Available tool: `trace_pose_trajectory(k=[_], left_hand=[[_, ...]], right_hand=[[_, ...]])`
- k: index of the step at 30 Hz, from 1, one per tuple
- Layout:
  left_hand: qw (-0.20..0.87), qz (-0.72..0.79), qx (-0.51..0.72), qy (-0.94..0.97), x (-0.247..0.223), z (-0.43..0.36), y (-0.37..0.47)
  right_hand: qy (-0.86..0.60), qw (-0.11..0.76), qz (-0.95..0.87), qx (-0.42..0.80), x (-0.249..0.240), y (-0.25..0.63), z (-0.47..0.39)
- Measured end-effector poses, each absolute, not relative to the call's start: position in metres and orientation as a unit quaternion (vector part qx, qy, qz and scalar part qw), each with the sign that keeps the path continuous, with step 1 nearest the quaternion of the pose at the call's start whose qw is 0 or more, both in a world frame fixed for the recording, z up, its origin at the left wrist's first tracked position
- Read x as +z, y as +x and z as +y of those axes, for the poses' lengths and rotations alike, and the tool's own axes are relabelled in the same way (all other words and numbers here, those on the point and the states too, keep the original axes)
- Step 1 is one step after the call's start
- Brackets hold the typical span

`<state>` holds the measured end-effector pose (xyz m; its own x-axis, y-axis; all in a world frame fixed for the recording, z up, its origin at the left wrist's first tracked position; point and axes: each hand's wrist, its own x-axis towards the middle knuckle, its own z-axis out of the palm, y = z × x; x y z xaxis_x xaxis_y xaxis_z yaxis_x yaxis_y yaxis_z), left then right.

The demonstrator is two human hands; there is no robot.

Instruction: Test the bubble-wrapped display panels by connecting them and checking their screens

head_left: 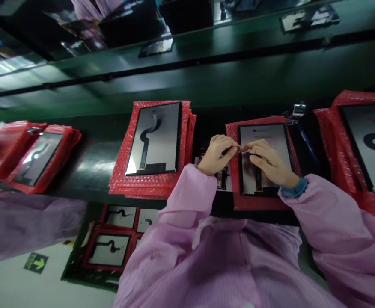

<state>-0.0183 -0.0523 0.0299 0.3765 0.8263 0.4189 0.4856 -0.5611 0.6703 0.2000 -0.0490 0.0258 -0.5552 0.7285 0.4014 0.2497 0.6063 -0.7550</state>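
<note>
My left hand (218,154) is closed in a pinch at the left edge of a display panel (271,132). My right hand (267,160) reaches over that panel, its fingers closed around the end of a dark flex cable (258,177). The fingertips of both hands nearly meet, and what the left ones pinch is too small to name. Under the panel lies a red bubble-wrap sheet (245,203). Small parts (222,179) lie partly hidden below my left wrist.
Panels on red bubble wrap stand in stacks at the centre left (162,141), far left (40,158) and right (367,128). A blue pen (308,141) and metal clip (298,111) lie right. Below is a green crate (81,276). Another person's sleeve (30,222) shows left.
</note>
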Motion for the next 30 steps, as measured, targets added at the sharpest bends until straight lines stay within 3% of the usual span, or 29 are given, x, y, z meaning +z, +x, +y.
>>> trace_pose_trajectory(k=[8,23,30], left_hand=[[0.153,0.402,0.258,0.865,0.0257,-0.0553,-0.0140],[0.176,0.391,0.249,0.868,0.0275,-0.0562,-0.0137],[0.178,0.392,0.236,0.871,0.0255,-0.0556,-0.0135]], right_hand=[[-0.288,0.329,-0.874,0.212,0.0243,0.2003,-0.0484],[-0.310,0.293,-0.883,0.195,0.0196,0.1988,-0.0486],[-0.309,0.278,-0.875,0.248,0.0180,0.1977,-0.0477]])
